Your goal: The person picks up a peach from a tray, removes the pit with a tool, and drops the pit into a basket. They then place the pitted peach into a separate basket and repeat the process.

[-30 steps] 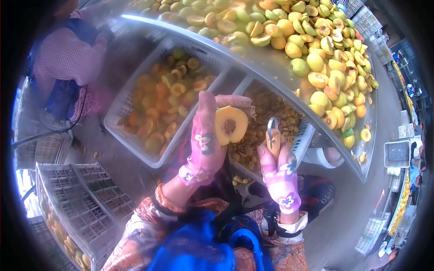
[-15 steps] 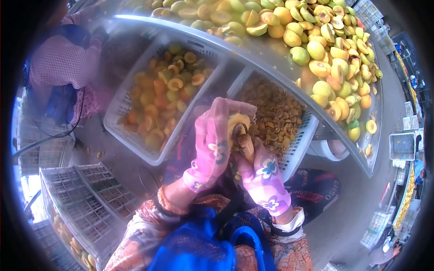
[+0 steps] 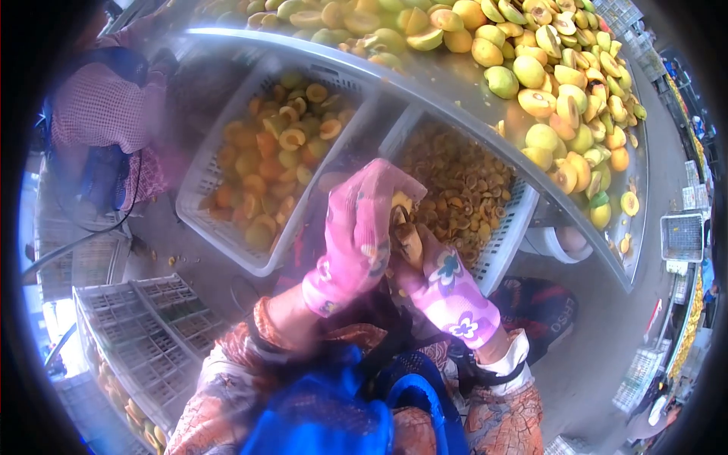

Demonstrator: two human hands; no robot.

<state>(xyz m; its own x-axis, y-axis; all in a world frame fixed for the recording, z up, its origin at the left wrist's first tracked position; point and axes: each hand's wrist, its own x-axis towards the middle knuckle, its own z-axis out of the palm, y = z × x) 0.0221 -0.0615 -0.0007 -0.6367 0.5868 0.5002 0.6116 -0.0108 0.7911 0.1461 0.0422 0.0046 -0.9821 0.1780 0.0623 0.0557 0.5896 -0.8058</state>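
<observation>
Pink gloves with flower prints cover both hands at the centre of the head view. Yellow fruit [image 3: 402, 200] shows between the curled fingers of my left hand [image 3: 356, 227], which is closed on it. My right hand [image 3: 444, 280], closed too, touches it from the lower right and grips a small brown tool [image 3: 409, 246] against the fruit. The tool's far end is hidden by the fingers. Under the hands stand a white crate of orange and yellow fruit halves [image 3: 262, 163] and a crate of small brownish pieces [image 3: 462, 193].
A metal table [image 3: 455, 98] heaped with halved fruit [image 3: 561, 76] crosses the top. A white bucket [image 3: 557, 244] stands below its edge. Stacked crates [image 3: 152, 326] are at the lower left. A person in a checked pink top [image 3: 98, 106] is at the upper left.
My left hand has tilted slightly and its fingers cover more of the fruit. My right wrist has shifted a little to the right. The surroundings have moved slightly in view.
</observation>
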